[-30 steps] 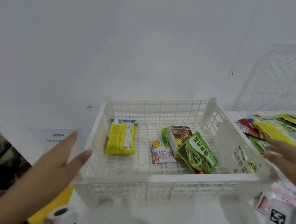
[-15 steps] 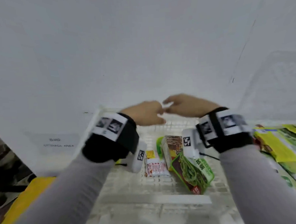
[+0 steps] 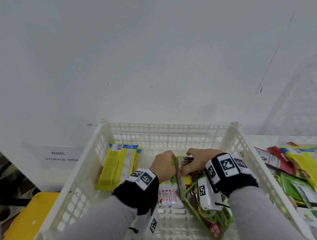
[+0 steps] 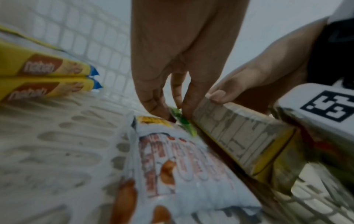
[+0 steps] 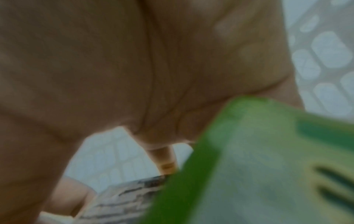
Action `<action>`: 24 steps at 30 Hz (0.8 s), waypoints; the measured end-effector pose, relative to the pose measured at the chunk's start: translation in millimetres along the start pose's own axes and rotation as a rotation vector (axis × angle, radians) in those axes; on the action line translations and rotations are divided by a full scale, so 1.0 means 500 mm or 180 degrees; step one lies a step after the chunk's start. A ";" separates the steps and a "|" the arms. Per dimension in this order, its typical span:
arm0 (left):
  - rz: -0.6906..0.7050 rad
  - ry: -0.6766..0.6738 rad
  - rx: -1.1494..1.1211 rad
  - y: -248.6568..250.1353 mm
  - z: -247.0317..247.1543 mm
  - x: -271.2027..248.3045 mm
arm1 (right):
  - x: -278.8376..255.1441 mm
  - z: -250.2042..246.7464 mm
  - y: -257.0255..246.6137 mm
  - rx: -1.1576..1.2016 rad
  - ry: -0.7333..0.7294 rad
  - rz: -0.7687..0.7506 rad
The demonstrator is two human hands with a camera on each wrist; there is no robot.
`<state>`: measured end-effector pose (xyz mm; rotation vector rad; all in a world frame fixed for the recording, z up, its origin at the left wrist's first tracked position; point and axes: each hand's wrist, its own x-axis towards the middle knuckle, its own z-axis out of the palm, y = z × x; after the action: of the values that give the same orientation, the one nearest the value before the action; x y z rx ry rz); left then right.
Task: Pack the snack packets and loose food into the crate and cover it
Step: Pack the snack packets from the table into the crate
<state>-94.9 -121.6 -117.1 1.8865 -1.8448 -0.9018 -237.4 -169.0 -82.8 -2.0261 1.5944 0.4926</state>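
Gripping one boxed snack (image 3: 180, 175) inside the crate (image 3: 80, 179).
Our left hand (image 3: 163, 168) and right hand (image 3: 198, 160) pinch it with curled fingers.

Hands (image 4: 191, 84) on tilted box (image 4: 237, 134)

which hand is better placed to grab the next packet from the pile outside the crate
Right, probably. The loose packets lie beyond the crate wall on the right hand side; the left hand sits farther.
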 end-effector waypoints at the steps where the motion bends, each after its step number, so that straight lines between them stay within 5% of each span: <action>1: -0.0072 0.0112 -0.0262 -0.004 -0.001 0.003 | 0.001 -0.002 0.000 0.0011 -0.0036 -0.0005; 5: -0.0333 0.0410 -0.1198 -0.003 -0.031 0.005 | 0.000 -0.021 0.011 0.0528 0.0205 -0.0044; 8: -0.0196 0.0641 -0.1249 -0.001 -0.080 0.003 | -0.002 -0.035 0.028 0.1256 0.0618 0.0039; 12: -0.0083 0.0928 -0.0701 -0.017 -0.132 -0.005 | 0.008 -0.036 0.021 0.2286 0.0961 0.0054; 16: -0.0256 0.0987 -0.0151 -0.040 -0.146 -0.010 | 0.013 -0.018 -0.010 0.3334 0.0771 0.0242; 21: -0.0130 0.0862 0.1470 -0.043 -0.135 -0.024 | 0.009 0.001 -0.027 0.3076 0.0833 0.0487; 24: 0.0135 0.0275 0.1769 -0.036 -0.129 -0.028 | 0.009 0.008 -0.023 0.2784 0.0899 0.0425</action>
<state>-38.6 -118.0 -78.7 2.1331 -2.2309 -0.2951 -225.2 -168.0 -86.7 -1.3500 1.6913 -0.4215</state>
